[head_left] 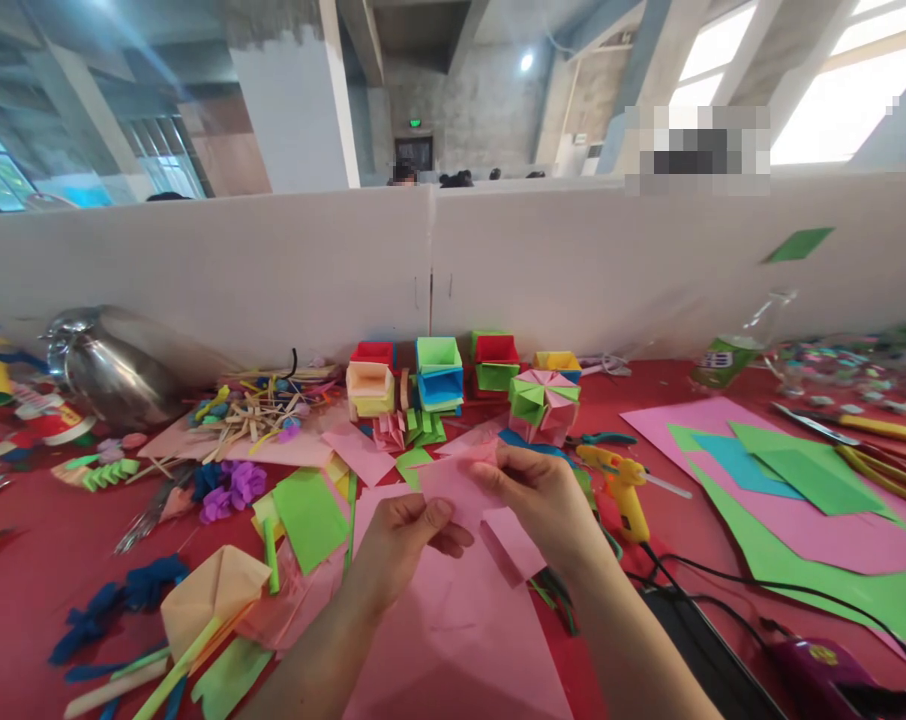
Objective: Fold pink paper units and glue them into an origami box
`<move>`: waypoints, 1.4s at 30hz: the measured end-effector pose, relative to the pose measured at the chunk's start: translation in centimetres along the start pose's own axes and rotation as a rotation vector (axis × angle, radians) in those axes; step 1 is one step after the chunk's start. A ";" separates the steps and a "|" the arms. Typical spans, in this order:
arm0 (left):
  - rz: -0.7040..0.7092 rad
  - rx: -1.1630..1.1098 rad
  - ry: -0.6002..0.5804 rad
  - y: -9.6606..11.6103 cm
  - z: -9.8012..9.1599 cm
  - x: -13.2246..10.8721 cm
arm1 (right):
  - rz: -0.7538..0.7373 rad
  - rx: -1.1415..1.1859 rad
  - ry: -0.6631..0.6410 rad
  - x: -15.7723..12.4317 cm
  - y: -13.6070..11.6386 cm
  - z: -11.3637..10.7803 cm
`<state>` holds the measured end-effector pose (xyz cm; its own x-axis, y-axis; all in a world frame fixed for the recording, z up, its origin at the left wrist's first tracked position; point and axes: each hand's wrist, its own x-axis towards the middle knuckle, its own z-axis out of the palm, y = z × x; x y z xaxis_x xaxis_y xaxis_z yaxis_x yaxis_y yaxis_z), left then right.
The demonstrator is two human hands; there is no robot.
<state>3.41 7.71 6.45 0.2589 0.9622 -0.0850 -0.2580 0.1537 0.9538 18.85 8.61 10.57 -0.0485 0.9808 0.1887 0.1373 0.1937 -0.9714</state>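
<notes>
Both hands meet over the middle of the scene, pinching a small pink folded paper piece (460, 492) between them: the left hand (400, 545) is closed on its lower left edge with thumb on top, and the right hand (547, 500) is closed on its upper right edge with fingertips curled over the fold. That paper piece is held up above a large pink paper sheet (453, 640) lying flat just under the forearms.

Beneath everything spreads the red-covered worktop (33, 560), backed by a white partition wall (573, 270). At the right lies a big green paper sheet (835, 580) with a wide pink sheet (843, 535) on it and smaller green and teal pieces stacked above. At the far left rests a shiny metal kettle (115, 365), tipped on its side. A pale orange folded paper flower (213, 595) on a green stem lies at the lower left, near blue crepe scraps (123, 595).

Behind the hands, along the wall, stands a row of coloured folded paper boxes (438, 375), with a pink and green pleated paper ball (544, 400) just right of them. A yellow glue gun (622, 490) lies just right of the right hand, its black cord trailing toward the near edge. A pile of wooden sticks (262, 410) sits left of the boxes, and purple paper flowers (232, 488) lie nearer.
</notes>
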 end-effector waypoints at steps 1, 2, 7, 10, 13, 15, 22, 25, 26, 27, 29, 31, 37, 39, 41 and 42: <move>-0.001 0.000 0.006 0.1 -0.1 0.0 | -0.001 0.011 -0.002 0.0 -0.1 0.1; -0.005 0.013 0.000 0.2 -0.2 0.1 | -0.005 0.018 0.007 0.0 -0.1 0.1; 0.129 0.028 -0.012 1.2 -0.8 0.2 | 0.020 0.038 0.033 -0.1 -0.3 0.6; 0.156 -0.145 0.077 1.2 -1.1 0.5 | 0.024 0.028 -0.048 -0.2 -0.2 1.1; 0.064 -0.281 0.087 0.8 -1.2 0.8 | -0.074 -0.111 -0.013 -0.3 0.1 1.5; 0.044 -0.330 0.100 0.6 -1.3 1.0 | -0.230 -0.246 0.064 -0.4 0.3 1.6; 0.042 -0.357 0.081 0.7 -1.4 1.0 | -0.519 -0.454 0.154 -0.6 0.7 1.6; 0.052 -0.357 0.068 0.9 -1.4 0.8 | -0.506 -0.435 0.159 -0.6 0.6 1.7; 0.056 -0.357 0.067 0.9 -1.4 0.8 | -0.487 -0.413 0.157 -0.6 0.5 1.7; 0.059 -0.356 0.067 0.9 -1.4 0.8 | -0.465 -0.387 0.152 -0.6 0.4 1.7; 0.062 -0.351 0.068 1.0 -1.4 0.8 | -0.430 -0.318 0.134 -0.6 0.2 1.6; 0.063 -0.342 0.068 1.0 -1.3 0.8 | -0.417 -0.253 0.121 -0.5 0.1 1.4; 0.073 -0.295 0.052 0.9 -1.3 1.0 | -0.520 -0.323 0.154 -0.4 0.3 1.1; 0.075 -0.276 0.051 0.7 -1.4 1.1 | -0.559 -0.374 0.184 -0.5 0.3 1.2; 0.074 -0.261 0.056 0.7 -1.6 1.2 | -0.584 -0.404 0.193 -0.7 0.2 1.4; 0.074 -0.255 0.060 0.7 -1.6 1.2 | -0.589 -0.408 0.188 -0.8 0.2 1.4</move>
<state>2.03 9.31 6.53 0.1768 0.9833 -0.0420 -0.5025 0.1269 0.8552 17.53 7.86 10.02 -0.0623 0.6921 0.7191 0.4993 0.6454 -0.5780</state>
